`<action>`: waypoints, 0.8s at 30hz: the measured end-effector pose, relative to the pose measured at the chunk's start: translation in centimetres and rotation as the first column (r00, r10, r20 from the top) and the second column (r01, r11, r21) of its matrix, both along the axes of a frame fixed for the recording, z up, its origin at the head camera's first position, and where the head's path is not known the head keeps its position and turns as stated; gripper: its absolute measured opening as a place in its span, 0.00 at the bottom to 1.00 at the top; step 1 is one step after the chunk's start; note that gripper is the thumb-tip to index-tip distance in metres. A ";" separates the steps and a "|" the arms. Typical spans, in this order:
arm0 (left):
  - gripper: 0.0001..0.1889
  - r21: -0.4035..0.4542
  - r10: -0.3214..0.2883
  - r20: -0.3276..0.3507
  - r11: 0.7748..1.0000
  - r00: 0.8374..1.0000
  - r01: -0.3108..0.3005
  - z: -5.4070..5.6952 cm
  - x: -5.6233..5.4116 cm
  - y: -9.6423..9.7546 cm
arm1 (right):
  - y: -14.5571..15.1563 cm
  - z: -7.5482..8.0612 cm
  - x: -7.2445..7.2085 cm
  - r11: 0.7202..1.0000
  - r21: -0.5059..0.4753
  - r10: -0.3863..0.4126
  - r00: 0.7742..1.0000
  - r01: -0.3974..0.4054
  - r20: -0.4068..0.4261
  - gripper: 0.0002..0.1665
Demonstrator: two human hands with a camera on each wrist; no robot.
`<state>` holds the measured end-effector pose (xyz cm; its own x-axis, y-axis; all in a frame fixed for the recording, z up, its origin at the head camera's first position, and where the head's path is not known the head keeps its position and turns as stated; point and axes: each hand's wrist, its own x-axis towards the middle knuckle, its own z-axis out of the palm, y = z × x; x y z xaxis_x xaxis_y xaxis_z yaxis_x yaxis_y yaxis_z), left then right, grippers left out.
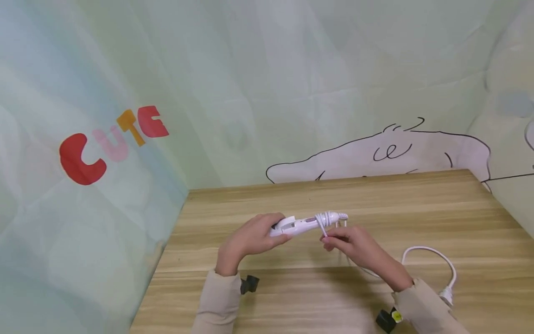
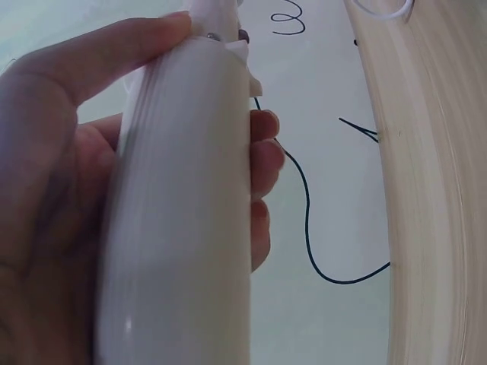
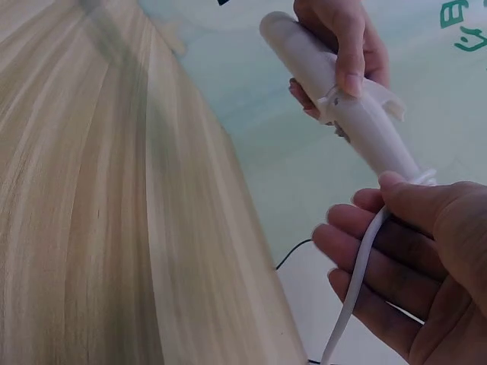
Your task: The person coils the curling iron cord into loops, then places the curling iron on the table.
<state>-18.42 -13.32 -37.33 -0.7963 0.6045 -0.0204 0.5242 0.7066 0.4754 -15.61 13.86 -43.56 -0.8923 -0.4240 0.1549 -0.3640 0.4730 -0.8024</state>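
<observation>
My left hand (image 1: pixel 254 235) grips a white curling iron (image 1: pixel 305 226) by its thick barrel, holding it above the table. In the left wrist view the thumb lies along the pale barrel (image 2: pixel 183 198), and the other fingertips come round its far side. Several turns of white cord (image 3: pixel 356 274) are wound round the handle's right end. My right hand (image 1: pixel 359 243) pinches the cord between thumb and forefinger close to these turns. Across the right palm runs the cord, with the remaining fingers loosely bent in the right wrist view.
On the wood-grain table (image 1: pixel 292 301), the cord's far end lies in a loop to the right, ending at a white plug (image 1: pixel 446 295) beside the right sleeve (image 1: pixel 425 304). A printed backdrop (image 1: pixel 250 93) hangs behind the table and along its left side.
</observation>
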 end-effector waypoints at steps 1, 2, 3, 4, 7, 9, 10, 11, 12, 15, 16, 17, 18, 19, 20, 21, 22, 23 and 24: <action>0.18 0.000 0.001 -0.003 1.000 1.000 -0.001 0.0 0.0 0.1 | 0.0 -0.2 -0.1 1.000 -0.005 0.001 1.000 -0.001 -0.009 0.11; 0.18 0.005 0.001 -0.002 1.000 1.000 -0.001 0.1 0.1 0.2 | 0.0 -0.3 -0.2 1.000 -0.011 0.001 1.000 -0.001 -0.017 0.12; 0.18 0.008 0.001 0.000 1.000 1.000 -0.001 0.1 0.1 0.3 | 0.1 -0.5 -0.3 1.000 -0.017 0.000 1.000 0.000 -0.023 0.12; 0.18 0.011 0.000 -0.001 1.000 1.000 0.000 0.2 0.1 0.4 | 0.1 -0.7 -0.4 1.000 -0.024 -0.001 0.999 0.000 -0.034 0.12; 0.18 0.012 0.001 -0.007 1.000 1.000 -0.001 0.3 0.3 0.6 | 0.1 -1.5 -0.8 0.999 -0.040 -0.015 0.997 0.012 -0.074 0.12; 0.17 0.011 0.001 -0.019 1.000 1.000 -0.001 0.3 0.4 0.7 | 0.2 -2.0 -1.1 0.998 -0.060 -0.026 0.996 0.021 -0.087 0.11; 0.17 0.010 0.000 -0.029 1.000 1.000 0.000 0.3 0.5 0.7 | 0.1 -2.3 -1.3 0.997 -0.072 -0.033 0.995 0.026 -0.093 0.11; 0.17 0.009 0.000 -0.038 1.000 0.999 0.000 0.2 0.5 0.7 | 0.1 -2.6 -1.5 0.996 -0.085 -0.040 0.995 0.032 -0.097 0.10; 0.17 0.008 -0.002 -0.046 1.000 0.999 0.002 0.2 0.6 0.6 | 0.1 -3.0 -1.8 0.994 -0.105 -0.045 0.994 0.034 -0.100 0.09; 0.17 0.017 -0.012 -0.059 1.000 0.998 0.013 0.2 0.7 0.6 | 0.2 -3.6 -2.6 0.990 -0.136 -0.055 0.989 0.036 -0.141 0.06; 0.17 0.020 -0.014 -0.059 1.000 0.998 0.015 0.2 0.7 0.6 | 0.3 -3.7 -2.8 0.989 -0.143 -0.059 0.987 0.037 -0.151 0.06; 0.17 0.023 -0.015 -0.060 1.000 0.998 0.017 0.2 0.8 0.6 | 0.4 -3.7 -3.1 0.989 -0.141 -0.062 0.984 0.039 -0.164 0.06; 0.16 0.025 -0.019 -0.060 0.999 0.998 0.020 0.2 0.8 0.6 | 0.6 -3.7 -3.3 0.990 -0.133 -0.065 0.983 0.042 -0.174 0.06; 0.16 0.028 -0.023 -0.063 0.999 0.998 0.024 0.2 0.9 0.6 | 0.8 -3.7 -3.5 0.992 -0.118 -0.069 0.982 0.049 -0.177 0.05; 0.16 0.031 -0.029 -0.065 0.999 0.997 0.031 0.2 0.9 0.6 | 1.1 -3.6 -3.7 0.993 -0.101 -0.077 0.982 0.061 -0.172 0.05; 0.15 0.032 -0.035 -0.069 0.999 0.997 0.037 0.2 0.9 0.6 | 1.4 -3.5 -3.9 0.995 -0.081 -0.078 0.983 0.065 -0.168 0.04; 0.15 0.033 -0.043 -0.074 0.998 0.996 0.046 0.2 1.0 0.6 | 1.8 -3.4 -4.1 0.996 -0.055 -0.074 0.982 0.066 -0.171 0.03; 0.14 0.031 -0.052 -0.080 0.998 0.995 0.055 0.2 1.0 0.6 | 2.1 -3.3 -4.3 0.998 -0.021 -0.068 0.978 0.065 -0.195 0.03; 0.14 0.030 -0.061 -0.084 0.997 0.995 0.064 0.2 1.0 0.7 | 2.4 -3.1 -4.5 0.999 0.002 -0.052 0.975 0.053 -0.215 0.05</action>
